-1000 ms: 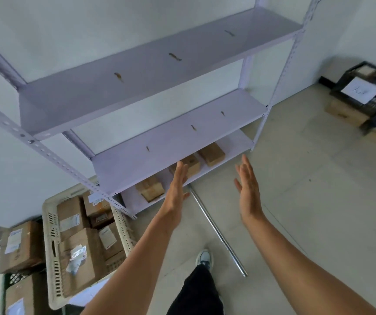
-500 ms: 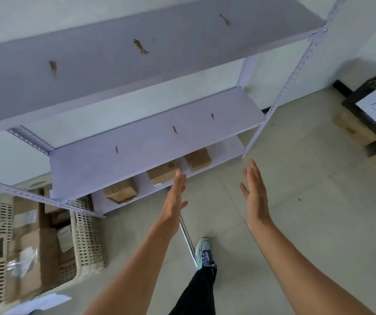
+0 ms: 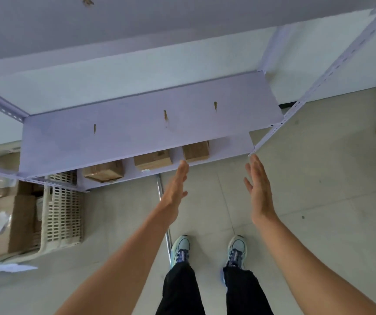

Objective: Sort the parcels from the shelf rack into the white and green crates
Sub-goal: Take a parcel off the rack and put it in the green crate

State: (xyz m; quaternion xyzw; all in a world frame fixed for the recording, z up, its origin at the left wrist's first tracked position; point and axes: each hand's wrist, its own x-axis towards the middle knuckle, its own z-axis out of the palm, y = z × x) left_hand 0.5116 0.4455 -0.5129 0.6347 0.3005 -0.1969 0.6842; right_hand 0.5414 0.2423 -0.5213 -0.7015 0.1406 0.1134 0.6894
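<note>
Cardboard parcels (image 3: 152,159), three in a row, sit on the bottom board of the shelf rack (image 3: 137,133), just beyond the fingertips of both hands. The left hand (image 3: 175,189) and right hand (image 3: 259,192) are flat with straight fingers, palms facing each other, holding nothing. Well left of the left hand stands the white crate (image 3: 62,212), holding boxes.

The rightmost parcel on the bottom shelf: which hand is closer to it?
Left. The left hand is just in front of the rightmost parcel; the right hand is farther off to its right, near the rack's corner post.
</note>
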